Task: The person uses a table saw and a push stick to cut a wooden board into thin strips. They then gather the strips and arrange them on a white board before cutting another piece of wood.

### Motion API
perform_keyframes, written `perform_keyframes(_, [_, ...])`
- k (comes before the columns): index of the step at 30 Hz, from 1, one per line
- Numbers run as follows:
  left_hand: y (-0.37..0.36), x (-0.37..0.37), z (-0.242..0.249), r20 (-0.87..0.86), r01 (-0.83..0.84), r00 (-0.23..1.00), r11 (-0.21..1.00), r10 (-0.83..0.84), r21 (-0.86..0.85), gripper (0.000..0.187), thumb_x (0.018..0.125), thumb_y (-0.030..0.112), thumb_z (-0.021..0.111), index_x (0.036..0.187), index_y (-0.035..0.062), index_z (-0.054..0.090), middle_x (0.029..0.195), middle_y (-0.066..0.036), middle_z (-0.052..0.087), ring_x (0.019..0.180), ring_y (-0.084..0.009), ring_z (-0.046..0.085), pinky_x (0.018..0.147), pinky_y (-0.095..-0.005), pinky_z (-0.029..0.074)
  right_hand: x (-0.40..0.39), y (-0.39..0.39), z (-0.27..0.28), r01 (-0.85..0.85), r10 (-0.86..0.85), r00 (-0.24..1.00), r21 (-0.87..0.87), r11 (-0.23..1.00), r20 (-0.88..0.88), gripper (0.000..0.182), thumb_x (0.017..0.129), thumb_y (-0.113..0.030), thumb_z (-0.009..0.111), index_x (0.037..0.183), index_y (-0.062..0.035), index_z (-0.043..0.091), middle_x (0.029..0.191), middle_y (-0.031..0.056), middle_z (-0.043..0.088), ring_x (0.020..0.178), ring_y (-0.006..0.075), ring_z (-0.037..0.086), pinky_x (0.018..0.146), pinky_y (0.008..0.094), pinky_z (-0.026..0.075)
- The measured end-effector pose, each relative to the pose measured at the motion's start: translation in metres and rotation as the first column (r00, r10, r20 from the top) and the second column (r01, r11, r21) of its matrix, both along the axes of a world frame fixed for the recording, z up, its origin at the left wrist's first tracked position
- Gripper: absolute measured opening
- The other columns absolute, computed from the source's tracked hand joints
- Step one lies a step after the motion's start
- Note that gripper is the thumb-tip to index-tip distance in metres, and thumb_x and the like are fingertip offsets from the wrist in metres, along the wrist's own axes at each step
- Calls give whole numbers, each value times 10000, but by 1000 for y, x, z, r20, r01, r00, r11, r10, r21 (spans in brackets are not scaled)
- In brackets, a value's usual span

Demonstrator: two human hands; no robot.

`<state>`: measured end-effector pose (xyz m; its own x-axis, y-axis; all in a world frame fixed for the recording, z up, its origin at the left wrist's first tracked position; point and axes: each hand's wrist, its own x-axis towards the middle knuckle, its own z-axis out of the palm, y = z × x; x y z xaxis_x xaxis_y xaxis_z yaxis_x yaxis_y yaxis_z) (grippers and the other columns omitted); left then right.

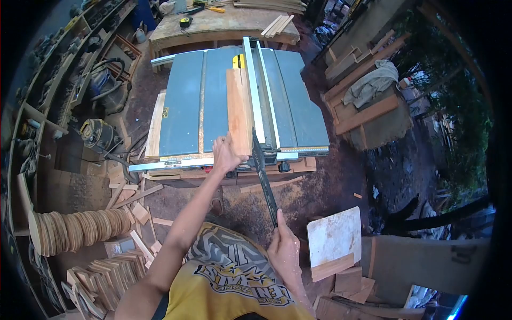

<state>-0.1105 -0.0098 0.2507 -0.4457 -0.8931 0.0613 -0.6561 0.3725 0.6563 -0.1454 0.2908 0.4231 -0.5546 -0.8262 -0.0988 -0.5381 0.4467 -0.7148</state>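
Note:
A reddish wooden board [239, 109] lies flat on the blue-grey table saw [184, 101], alongside the metal fence [254, 90]. A thin slit shows at its far end, by a yellow piece [238, 61] standing at the blade position. My left hand [226, 153] grips the board's near left corner, thumb towards the near end. A long black push stick [265, 178] is in my right hand [284, 248], which is closed around its near end close to my body. The stick's far tip meets the board's near right edge beside the fence. The blade itself is hidden.
Behind the saw stands a workbench [224, 25] with a tape measure [185, 22] and wood strips [277, 25]. Shop vacuums [98, 133], stacked round discs [80, 230] and offcuts lie left. A whitish panel [335, 237] leans at right. Sawdust covers the floor.

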Motion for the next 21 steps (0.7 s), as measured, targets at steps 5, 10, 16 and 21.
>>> perform_keyframes(5, [1,-7,4,-141,-107,982,988,123,114,1069,548,183,953,1413,-123,405,1155,-175,570,1094,-312,544,991,-394,452,-1,1,-4,-25,23,998,-31,999,-56,561,896,41,526,1447,25,418,854,259,623,750,413,656,646,448,515])
perform_keyframes(10, [-10,8,-20,-399,-1,914,986,69,169,960,608,61,897,1410,-124,402,1216,-183,623,1096,-277,615,974,-363,502,3,2,-7,-43,43,998,-7,999,-44,581,887,35,537,1453,22,405,855,258,618,742,416,654,637,466,517])
perform_keyframes(16, [-20,13,-19,-419,6,905,981,76,191,883,629,-15,838,1403,-110,425,1253,-215,645,1077,-254,653,978,-346,512,3,2,-11,-108,120,986,103,989,-116,675,862,30,554,1497,1,328,825,254,606,716,427,648,611,478,524])
perform_keyframes(21, [-29,8,-14,-393,-8,915,979,89,203,876,614,-34,829,1398,-102,443,1239,-217,654,1069,-250,663,958,-349,526,8,-10,-2,-60,73,996,219,974,-50,651,838,56,534,1467,10,374,975,303,629,857,458,642,724,487,517])
